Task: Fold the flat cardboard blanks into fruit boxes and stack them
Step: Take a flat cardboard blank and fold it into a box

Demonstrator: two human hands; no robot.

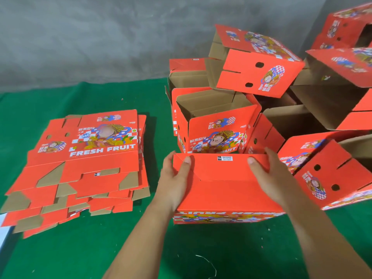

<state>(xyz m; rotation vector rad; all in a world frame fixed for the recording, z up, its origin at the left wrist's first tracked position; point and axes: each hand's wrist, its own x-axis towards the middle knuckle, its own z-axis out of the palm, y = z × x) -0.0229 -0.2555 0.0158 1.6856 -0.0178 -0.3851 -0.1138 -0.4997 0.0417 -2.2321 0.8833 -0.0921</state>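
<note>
A red fruit box point(225, 190) stands upside down on the green cloth in front of me, its folded bottom flaps facing up. My left hand point(175, 178) grips its left edge, thumb on the bottom panel and fingers down the side. My right hand point(271, 178) grips the right edge the same way. A pile of flat red blanks point(86, 162) printed "FRESH FRUIT" lies to the left. Several folded boxes point(217, 125) are heaped behind and to the right, some open-side up, some tipped over.
The green cloth point(100, 254) covers the work surface and shows in the near foreground. A grey wall point(90, 37) runs along the back. A tipped box point(326, 174) lies right beside my right forearm. A thin white thread point(209, 262) lies on the cloth.
</note>
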